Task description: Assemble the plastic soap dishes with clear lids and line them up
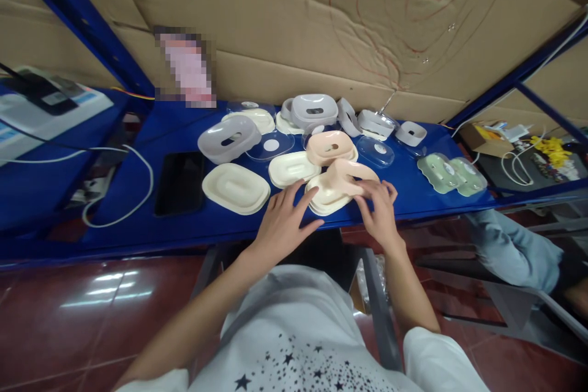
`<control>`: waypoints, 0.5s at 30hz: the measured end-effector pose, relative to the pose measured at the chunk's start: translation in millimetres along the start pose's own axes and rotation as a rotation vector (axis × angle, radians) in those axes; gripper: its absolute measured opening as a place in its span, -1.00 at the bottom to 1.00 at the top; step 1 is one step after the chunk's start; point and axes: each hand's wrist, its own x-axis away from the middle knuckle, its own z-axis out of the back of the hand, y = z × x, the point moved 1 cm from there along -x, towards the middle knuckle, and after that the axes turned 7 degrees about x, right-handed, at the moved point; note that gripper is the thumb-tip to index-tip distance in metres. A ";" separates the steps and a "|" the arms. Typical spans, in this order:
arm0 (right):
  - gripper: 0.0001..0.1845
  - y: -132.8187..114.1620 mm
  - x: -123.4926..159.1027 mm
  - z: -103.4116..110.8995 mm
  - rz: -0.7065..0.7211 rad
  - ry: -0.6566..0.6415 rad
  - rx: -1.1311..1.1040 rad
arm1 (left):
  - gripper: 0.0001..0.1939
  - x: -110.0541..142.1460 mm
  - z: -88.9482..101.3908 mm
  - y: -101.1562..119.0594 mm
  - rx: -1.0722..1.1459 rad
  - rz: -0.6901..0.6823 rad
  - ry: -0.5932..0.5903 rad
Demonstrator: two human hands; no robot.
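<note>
A pink plastic soap-dish part (345, 173) rests tilted on a cream tray (327, 196) at the near edge of the blue table (184, 220). My right hand (379, 209) grips the pink part's right end, fingers curled on it. Fingers spread, my left hand (281, 222) lies against the cream tray's left rim. Around them lie more cream trays (236, 188) (294, 168), a second pink part (329, 147), grey lids (229, 138) (315, 110) and clear covers (271, 146).
Two green dishes (450, 174) lie at the right. A black phone (180, 182) and a white cable (138, 165) lie at the left. Cardboard (294, 24) backs the table. Another person's sleeve (509, 251) shows low right.
</note>
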 end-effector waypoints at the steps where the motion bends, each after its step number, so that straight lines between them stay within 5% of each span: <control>1: -0.72 2.8 -0.4 -0.4 -0.024 0.036 0.001 | -0.37 -7.6 -1.8 1.8 -0.004 0.016 0.006; 6: -0.68 1.5 18.0 -7.2 -0.156 0.300 0.014 | -0.83 -45.9 -8.8 8.3 0.129 0.099 0.013; 10: -0.57 -16.0 48.5 -8.0 -0.189 0.546 -0.043 | -0.82 -52.8 1.0 6.5 0.233 0.054 0.075; 15: -0.57 -52.1 65.1 4.1 -0.005 0.363 -0.393 | -0.83 3.2 52.3 -8.7 0.148 0.088 0.328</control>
